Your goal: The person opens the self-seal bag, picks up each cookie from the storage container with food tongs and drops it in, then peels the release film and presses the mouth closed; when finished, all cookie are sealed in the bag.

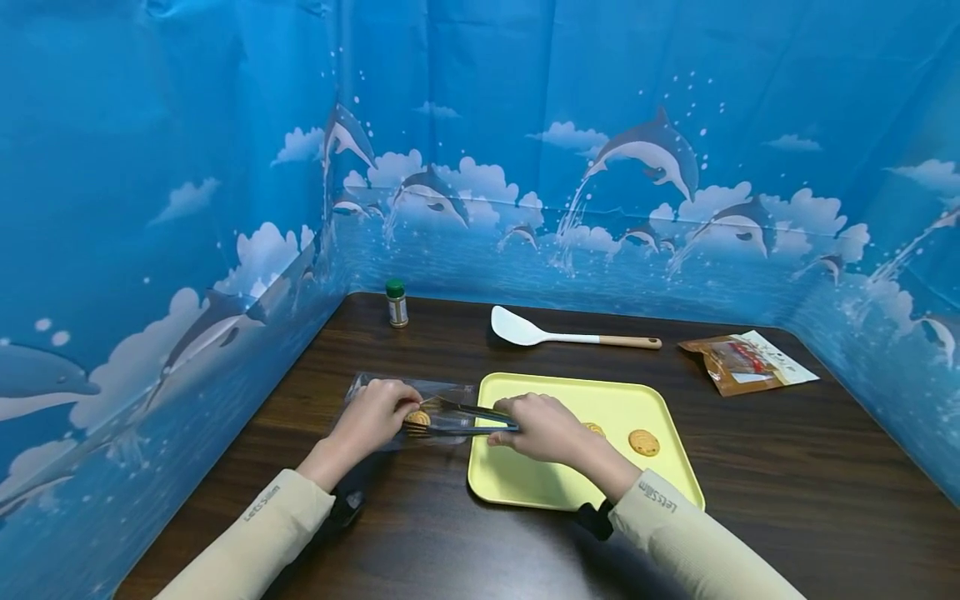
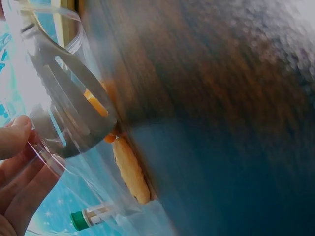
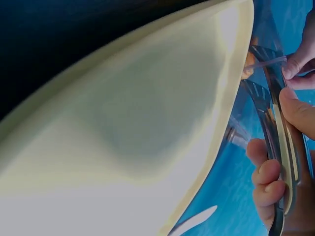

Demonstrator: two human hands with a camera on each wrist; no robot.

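My left hand (image 1: 378, 412) pinches the edge of a clear plastic bag (image 1: 450, 390) between thumb and fingers, and the bag lies on the table left of the tray. Tongs (image 1: 474, 431) are gripped in my right hand (image 1: 543, 425); their dark slotted heads reach to the bag's mouth, spread apart. A round cookie (image 1: 417, 419) shows at the tips. In the left wrist view, a cookie (image 2: 130, 169) lies in the bag just beyond a tong head (image 2: 69, 103). Whether the tongs touch a cookie I cannot tell. Under my right hand is a yellow tray (image 1: 525, 487).
Two cookies lie on the tray: one (image 1: 643, 442) at its right, another (image 1: 595, 429) partly behind my right hand. Behind stand a green-capped jar (image 1: 397, 308), a white turner (image 1: 517, 327) with a wooden handle, and a brown snack packet (image 1: 742, 362) at the right. Dolphin-printed sheets enclose the table.
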